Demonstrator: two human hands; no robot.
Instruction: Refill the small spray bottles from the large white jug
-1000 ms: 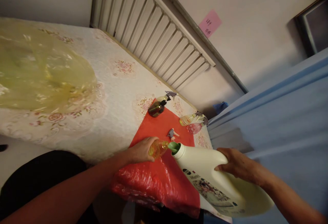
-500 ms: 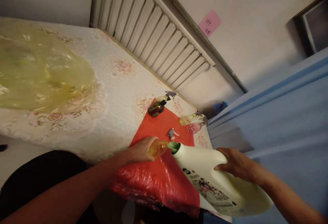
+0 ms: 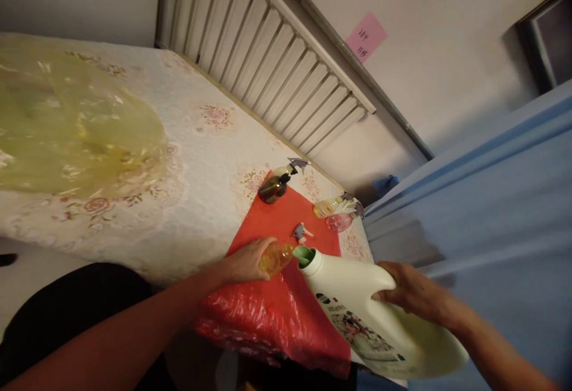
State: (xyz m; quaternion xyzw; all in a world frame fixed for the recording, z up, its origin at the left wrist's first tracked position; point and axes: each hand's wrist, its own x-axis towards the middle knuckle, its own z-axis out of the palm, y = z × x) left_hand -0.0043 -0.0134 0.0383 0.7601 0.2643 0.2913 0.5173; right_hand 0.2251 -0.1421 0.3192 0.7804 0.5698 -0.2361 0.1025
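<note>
Fingers of my left hand [image 3: 251,260] wrap round a small clear bottle [image 3: 273,258] with yellow-orange content, its neck pointing right. My right hand [image 3: 413,292] grips the handle of a large cream jug [image 3: 353,284] with a printed label. The jug is tilted, and the green spout [image 3: 303,254] in its mouth meets the small bottle's neck. Whether liquid is flowing I cannot tell. Just beyond, a loose grey-and-white spray head [image 3: 302,233] lies on a red sheet [image 3: 259,230].
A dark spray bottle [image 3: 273,187] stands on the far part of the sheet. To its right are a yellow spray bottle [image 3: 326,207] and a pink one [image 3: 339,222]. A yellow plastic bag [image 3: 84,129] covers the left of the floral tablecloth [image 3: 196,170]. Behind is a radiator [image 3: 268,63]; a blue curtain [image 3: 491,200] hangs right.
The jug's body and my right hand have shifted slightly left. My left hand and the small bottle have hardly moved, and both grips are unchanged.
</note>
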